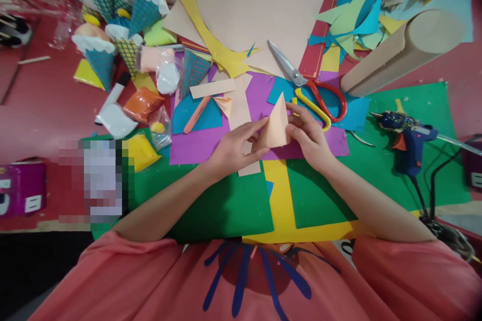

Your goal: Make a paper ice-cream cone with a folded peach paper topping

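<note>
A peach paper cone stands point-up between my two hands, over purple and green sheets. My left hand grips its left side, with the thumb near the lower edge. On the other side, the thumb and fingers of my right hand pinch the cone's right edge. Just behind my right hand lie scissors with red and yellow handles, blades apart. A peach marker, a small folded peach piece and a pale paper strip rest beyond my left hand.
Finished paper cones with white frilled tops crowd the back left, near packets of orange clay and yellow clay. A blue glue gun lies right, its cord trailing forward. A rolled beige sheet and paper scraps are back right.
</note>
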Demonstrator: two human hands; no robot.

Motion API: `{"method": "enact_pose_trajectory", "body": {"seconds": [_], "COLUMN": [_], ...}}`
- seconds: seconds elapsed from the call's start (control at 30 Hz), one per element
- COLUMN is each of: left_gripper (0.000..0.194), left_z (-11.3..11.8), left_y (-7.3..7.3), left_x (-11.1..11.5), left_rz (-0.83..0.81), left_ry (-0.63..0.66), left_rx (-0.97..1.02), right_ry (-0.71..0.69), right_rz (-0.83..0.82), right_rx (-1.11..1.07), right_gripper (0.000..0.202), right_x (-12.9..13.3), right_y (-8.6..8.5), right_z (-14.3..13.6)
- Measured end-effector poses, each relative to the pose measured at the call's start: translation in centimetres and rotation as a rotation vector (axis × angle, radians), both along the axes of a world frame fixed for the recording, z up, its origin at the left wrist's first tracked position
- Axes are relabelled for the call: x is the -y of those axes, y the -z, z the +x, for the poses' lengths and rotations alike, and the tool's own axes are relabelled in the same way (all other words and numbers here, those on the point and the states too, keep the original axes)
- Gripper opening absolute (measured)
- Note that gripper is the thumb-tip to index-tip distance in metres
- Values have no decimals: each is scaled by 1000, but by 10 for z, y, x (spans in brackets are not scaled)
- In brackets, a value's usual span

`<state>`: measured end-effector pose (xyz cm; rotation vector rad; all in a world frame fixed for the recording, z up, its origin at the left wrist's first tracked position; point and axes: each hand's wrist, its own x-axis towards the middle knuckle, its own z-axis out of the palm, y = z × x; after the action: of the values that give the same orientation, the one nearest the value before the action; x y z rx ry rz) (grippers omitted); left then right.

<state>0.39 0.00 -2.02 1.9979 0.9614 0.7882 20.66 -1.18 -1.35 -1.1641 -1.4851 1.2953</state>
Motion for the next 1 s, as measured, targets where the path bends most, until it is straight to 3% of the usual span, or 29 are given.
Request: {"method": "enact_pose_trajectory", "body": {"seconds": [0.27, 0.4, 0.53, 0.73, 0.87, 1.0], "left_gripper": [60, 61, 34, 29, 28, 37], "left_z": [-3, -5, 1, 7, 5, 2], "left_y": [-2, -5, -15, -25, -22, -6], "left_x": [2, 2, 4, 10, 10, 7], "left_rz": [-187, -245, -381, -537, -570, -552], "left_ry": [79, -7, -95, -168, -174, -233], "left_rx": [33, 9, 62, 199, 195, 249], "right_ry": [47, 17, -73, -182, -193, -90], "right_rz": [34, 37, 72, 31, 18, 30], "right_rx": [50, 144, 181, 116, 104, 129], "right_gripper": [50, 43, 32, 35, 42, 55], "right_x": [1, 1, 0, 0, 1, 2], "right_y": [0, -4, -6, -10, -8, -5], "right_z": [0, 1, 1, 2, 2, 4]}}
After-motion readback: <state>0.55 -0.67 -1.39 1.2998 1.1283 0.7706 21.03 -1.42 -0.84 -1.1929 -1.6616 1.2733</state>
